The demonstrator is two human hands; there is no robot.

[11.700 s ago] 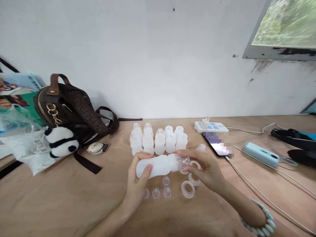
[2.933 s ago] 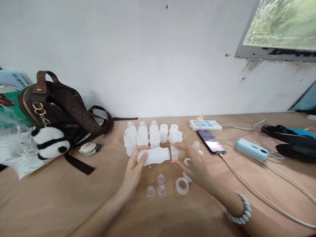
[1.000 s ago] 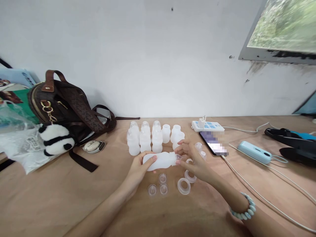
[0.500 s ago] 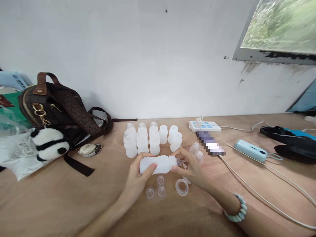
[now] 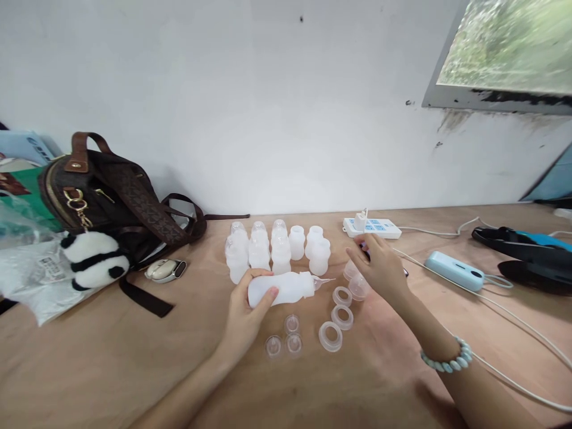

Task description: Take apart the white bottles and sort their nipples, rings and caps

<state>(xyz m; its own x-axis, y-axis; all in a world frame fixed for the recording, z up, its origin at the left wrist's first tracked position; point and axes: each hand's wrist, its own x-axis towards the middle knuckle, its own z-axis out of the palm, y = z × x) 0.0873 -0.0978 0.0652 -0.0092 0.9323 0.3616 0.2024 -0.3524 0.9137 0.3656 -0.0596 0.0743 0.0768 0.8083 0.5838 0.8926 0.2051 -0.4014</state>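
My left hand (image 5: 250, 307) is wrapped round a white baby bottle (image 5: 283, 288), held on its side above the table. A ring collar sits on its neck, and a clear teat with a thin, drawn-out tip points right. My right hand (image 5: 378, 262) is off the bottle, fingers bent and apart, over the clear dome caps (image 5: 358, 288); its fingers partly hide them. Below lie three ring collars (image 5: 330, 336) in a slanting row. Three clear teats (image 5: 294, 344) stand nearer me. Behind are capped bottles (image 5: 259, 253) in rows and three uncapped bottles (image 5: 319, 259).
A dark backpack (image 5: 120, 190) with a panda plush (image 5: 96, 259) and a computer mouse (image 5: 161, 270) are on the left. At the right lie a power strip (image 5: 379, 228), a light-blue device (image 5: 453, 269), cables and black straps (image 5: 522, 256). A wall rises behind the table.
My right hand has let go of the teat end and moved right and up to the dome caps. My left hand keeps the bottle, shifted slightly left. The ring collars now show fully.
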